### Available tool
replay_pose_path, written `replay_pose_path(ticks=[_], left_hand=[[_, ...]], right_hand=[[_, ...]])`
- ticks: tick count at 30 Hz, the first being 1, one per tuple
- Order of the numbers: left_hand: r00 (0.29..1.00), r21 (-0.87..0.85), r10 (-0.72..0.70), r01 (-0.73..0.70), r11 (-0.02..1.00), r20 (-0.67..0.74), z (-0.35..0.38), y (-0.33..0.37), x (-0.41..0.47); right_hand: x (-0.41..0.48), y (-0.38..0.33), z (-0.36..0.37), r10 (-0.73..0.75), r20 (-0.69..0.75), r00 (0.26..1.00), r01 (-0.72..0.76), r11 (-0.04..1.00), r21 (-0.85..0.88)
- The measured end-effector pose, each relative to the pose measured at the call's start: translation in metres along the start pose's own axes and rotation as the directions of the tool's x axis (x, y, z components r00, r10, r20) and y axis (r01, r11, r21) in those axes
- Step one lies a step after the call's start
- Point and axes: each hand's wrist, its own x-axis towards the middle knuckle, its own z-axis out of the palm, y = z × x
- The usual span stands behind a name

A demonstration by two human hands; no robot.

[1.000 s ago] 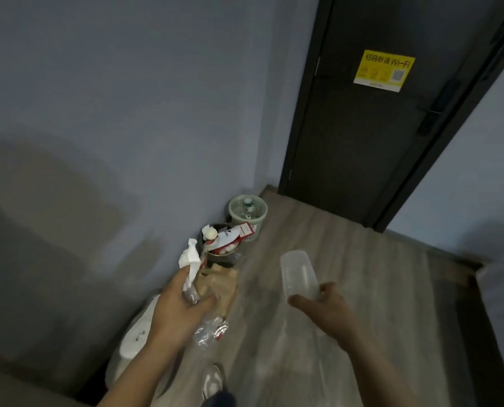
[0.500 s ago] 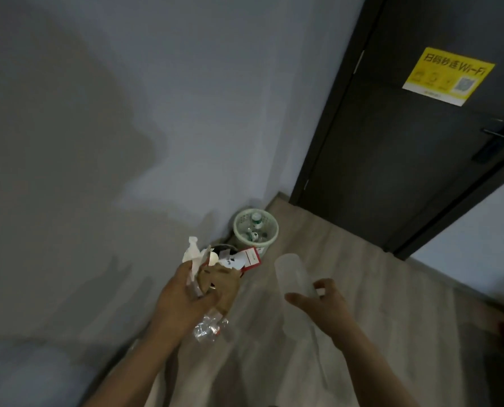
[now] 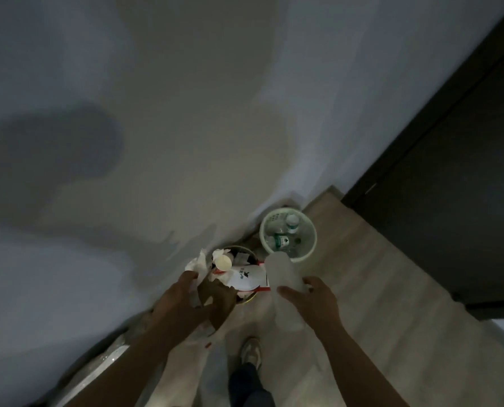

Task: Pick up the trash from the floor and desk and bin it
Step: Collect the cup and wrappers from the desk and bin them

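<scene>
A dark door (image 3: 450, 201) is seen at the far right; a pale wall (image 3: 186, 113) is met by wood-grain floor (image 3: 377, 289).

Worn on the head, aimed steeply down and forward (wide-angle, edges bowed); close above the round pale-green plastic basket (image 3: 271, 218) at the foot of the plain grey wall (image 3: 186, 113).

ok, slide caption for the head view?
Left hand grips crumpled trash at full bin; right hand holds clear cup.

Translucent matt plastic cup (image 3: 283, 276), crumpled white paper tissue (image 3: 199, 264), pale wood-grain floor (image 3: 377, 289), plastic basket (image 3: 314, 237)
</scene>
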Motion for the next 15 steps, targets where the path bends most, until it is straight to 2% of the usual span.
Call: replay_pose_path(ticks=[5,9,12,15], left_hand=[[0.986,0.029,-0.140,0.138,0.990,0.093,0.053,-0.016,0.092],[0.970,0.166,-0.205,0.182,0.969,0.135,0.094,-0.051,0.161],[0.973,0.132,-0.181,0.162,0.978,0.146,0.135,-0.087,0.211],[0.958,0.158,-0.189,0.157,0.975,0.214,0.179,-0.126,0.256]], right_hand=[[0.111,-0.001,0.036,0.011,0.077,0.997,-0.005,0.996,-0.086],[0.191,0.015,0.086,0.057,0.147,0.987,-0.041,0.993,-0.109],[0.247,0.036,0.129,0.070,0.191,0.979,-0.043,0.989,-0.141],[0.299,0.061,0.175,0.067,0.202,0.977,-0.036,0.988,-0.153]])
